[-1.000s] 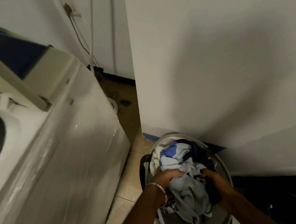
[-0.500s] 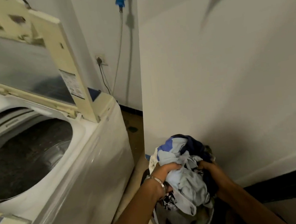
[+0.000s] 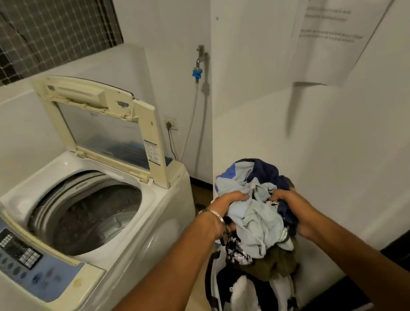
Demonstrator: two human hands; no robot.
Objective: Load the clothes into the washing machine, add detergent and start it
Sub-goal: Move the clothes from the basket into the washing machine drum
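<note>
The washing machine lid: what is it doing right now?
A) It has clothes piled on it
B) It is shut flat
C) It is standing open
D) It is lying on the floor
C: the lid stands raised at the back of the washing machine, so the drum shows, while both hands hold the bundle of clothes above the basket.

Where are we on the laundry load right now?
Done: the washer's lid is up and the drum is open, apparently empty. In hand: the left hand and right hand grip a bundle of clothes above the basket, where more clothes remain. Left: loading, detergent, closing the lid and starting at the panel.
</note>
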